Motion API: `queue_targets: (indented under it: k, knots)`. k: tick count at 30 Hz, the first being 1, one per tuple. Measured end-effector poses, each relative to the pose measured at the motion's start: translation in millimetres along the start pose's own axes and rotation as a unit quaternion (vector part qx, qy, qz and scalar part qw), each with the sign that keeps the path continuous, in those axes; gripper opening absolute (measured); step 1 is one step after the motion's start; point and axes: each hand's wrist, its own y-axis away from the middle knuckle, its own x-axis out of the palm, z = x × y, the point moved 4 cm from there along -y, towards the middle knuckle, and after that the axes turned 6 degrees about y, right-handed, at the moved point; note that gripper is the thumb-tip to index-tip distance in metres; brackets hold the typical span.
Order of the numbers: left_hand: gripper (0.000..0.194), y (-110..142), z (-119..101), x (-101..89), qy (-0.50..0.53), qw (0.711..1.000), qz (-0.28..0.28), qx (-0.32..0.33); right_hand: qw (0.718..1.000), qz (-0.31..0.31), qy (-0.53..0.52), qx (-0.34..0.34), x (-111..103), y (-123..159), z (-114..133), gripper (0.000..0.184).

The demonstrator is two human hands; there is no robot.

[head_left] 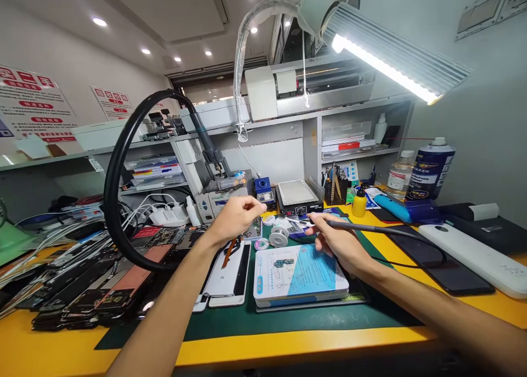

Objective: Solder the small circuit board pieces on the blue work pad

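Observation:
My right hand (335, 240) grips a soldering iron (341, 225) like a pen, its tip pointing left above the bench and its cable trailing right. Left of it, my left hand (234, 220) is raised with thumb and fingertips pinched together; anything between them is too small to make out. Between and below the hands lies a thick blue-and-white box (304, 281) with a small green circuit board (284, 263) on it. Just behind the box stands a solder spool (279, 236), beside a small pink-rimmed reel (261, 244). A white phone back (222, 278) lies under my left forearm.
Stacked phone parts (119, 289) fill the left side, with a thick black hose (107, 185) arching over them. A heating plate (295, 193) and a blue iron stand (263, 189) are behind. A lit lamp (395, 53) hangs overhead. Phones, bottles and a spray can (430, 171) stand right.

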Motion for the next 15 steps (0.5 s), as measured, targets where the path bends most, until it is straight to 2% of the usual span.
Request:
queue_targets:
  k: [2, 7, 12, 15]
  knots:
    - [0.027, -5.1, -9.4, 12.3, -0.006, 0.999, 0.016, 0.032, 1.000, 0.005, 0.009, -0.028, -0.2, 1.6, 5.4, 0.032]
    - [0.024, -18.4, -39.8, 40.3, -0.044, 0.993, 0.043, 0.101, 0.995, 0.043, 0.034, -0.082, 2.6, 6.3, 14.1, 0.049]
    - [0.025, -20.5, -62.8, 53.6, -0.071, 0.985, 0.063, 0.141, 0.988, 0.052, 0.082, -0.117, 2.1, 8.0, 12.2, 0.028]
    - [0.027, -18.9, -67.4, 56.6, -0.075, 0.981, 0.089, 0.155, 0.983, 0.054, 0.103, -0.139, 0.8, 10.1, 14.2, 0.025]
